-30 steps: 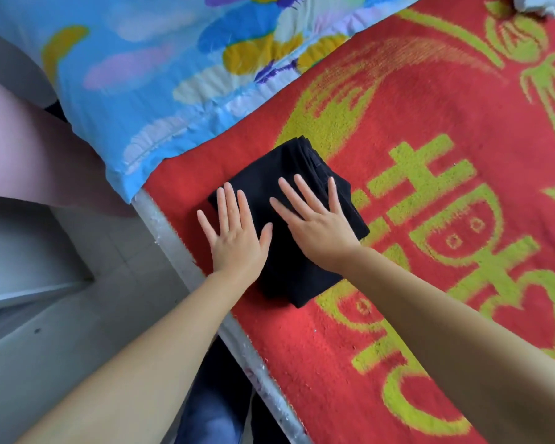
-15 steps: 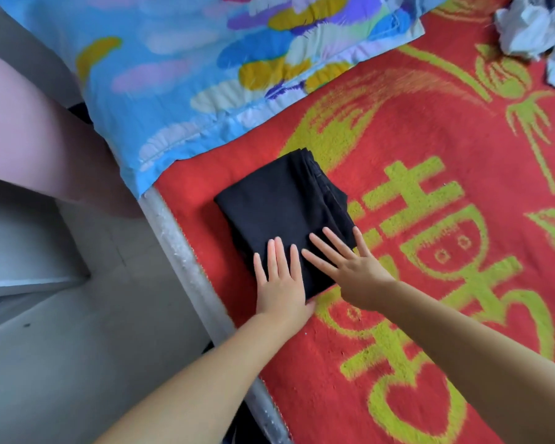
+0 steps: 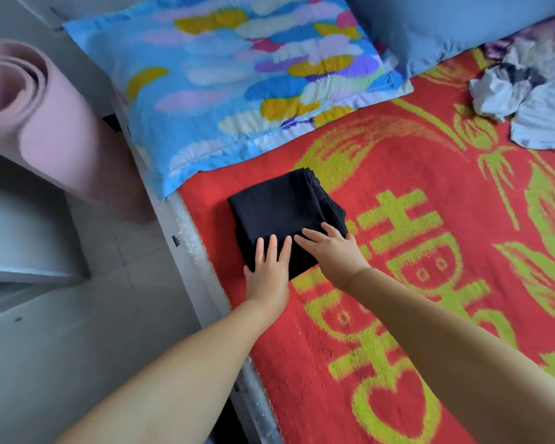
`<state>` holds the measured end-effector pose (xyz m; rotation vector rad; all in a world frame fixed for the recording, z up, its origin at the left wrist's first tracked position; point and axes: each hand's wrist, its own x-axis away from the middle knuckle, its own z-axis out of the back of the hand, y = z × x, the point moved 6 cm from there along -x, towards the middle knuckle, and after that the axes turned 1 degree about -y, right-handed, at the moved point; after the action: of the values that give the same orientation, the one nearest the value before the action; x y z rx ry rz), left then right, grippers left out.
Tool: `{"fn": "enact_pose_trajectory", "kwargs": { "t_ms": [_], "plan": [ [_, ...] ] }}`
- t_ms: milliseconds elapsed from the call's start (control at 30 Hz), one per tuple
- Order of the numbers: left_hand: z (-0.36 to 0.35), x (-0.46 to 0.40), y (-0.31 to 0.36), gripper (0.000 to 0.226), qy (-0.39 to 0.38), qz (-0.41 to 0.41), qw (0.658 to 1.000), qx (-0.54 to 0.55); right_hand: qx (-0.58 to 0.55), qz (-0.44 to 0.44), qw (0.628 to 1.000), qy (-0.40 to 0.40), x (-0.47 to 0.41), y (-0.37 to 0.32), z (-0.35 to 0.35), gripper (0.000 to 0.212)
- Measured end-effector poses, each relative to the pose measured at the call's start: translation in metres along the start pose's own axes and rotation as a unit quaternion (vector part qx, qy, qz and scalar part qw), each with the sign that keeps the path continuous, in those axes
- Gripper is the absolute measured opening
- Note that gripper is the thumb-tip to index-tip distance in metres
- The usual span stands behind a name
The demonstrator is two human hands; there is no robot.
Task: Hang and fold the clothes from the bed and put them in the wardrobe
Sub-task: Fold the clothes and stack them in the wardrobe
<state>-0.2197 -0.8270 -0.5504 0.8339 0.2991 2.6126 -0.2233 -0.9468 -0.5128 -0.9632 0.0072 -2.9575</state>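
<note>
1. The left hand (image 3: 267, 274) and right hand (image 3: 335, 254) are both bare, with no gloves, rings or watch showing.
2. Both forearms are uncovered; no sleeve reaches into view.

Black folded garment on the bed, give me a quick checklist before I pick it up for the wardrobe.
1. Black garment folded into a compact stack: ok.
2. Left hand flat on its near edge: ok.
3. Right hand flat on its near right corner: ok.
4. Fingers under the stack for lifting: not ok, both rest on top.
5. Crumpled clothes remain unfolded: not ok.
6. Wardrobe open and reachable: cannot tell.
</note>
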Motion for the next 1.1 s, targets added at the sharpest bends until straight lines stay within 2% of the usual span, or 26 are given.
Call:
{"fn": "enact_pose_trajectory", "kwargs": {
  "t_ms": [200, 267, 500, 667, 800, 1100],
  "plan": [
    [0.104, 0.044, -0.025, 0.076, 0.058, -0.022, 0.998, 0.033, 0.026, -0.007, 0.999, 0.024, 0.040, -0.053, 0.107, 0.073],
    [0.133, 0.073, -0.034, 0.070, 0.080, -0.021, 0.996, 0.039, 0.042, 0.003, 0.998, 0.036, 0.059, -0.079, 0.135, 0.067],
    [0.204, 0.188, -0.120, 0.068, 0.153, 0.021, 0.988, 0.028, 0.065, 0.071, 0.992, 0.077, 0.111, -0.208, 0.197, 0.063],
    [0.243, 0.267, -0.227, 0.067, 0.180, 0.094, 0.979, 0.008, 0.079, 0.160, 0.978, 0.111, 0.117, -0.339, 0.229, 0.064],
    [0.263, 0.328, -0.330, 0.070, 0.207, 0.137, 0.969, -0.011, 0.095, 0.217, 0.966, 0.107, 0.113, -0.460, 0.243, 0.064],
    [0.275, 0.451, -0.557, 0.066, 0.173, 0.181, 0.968, -0.016, 0.102, 0.302, 0.946, 0.066, 0.094, -0.722, 0.225, 0.078]
  ]
}}
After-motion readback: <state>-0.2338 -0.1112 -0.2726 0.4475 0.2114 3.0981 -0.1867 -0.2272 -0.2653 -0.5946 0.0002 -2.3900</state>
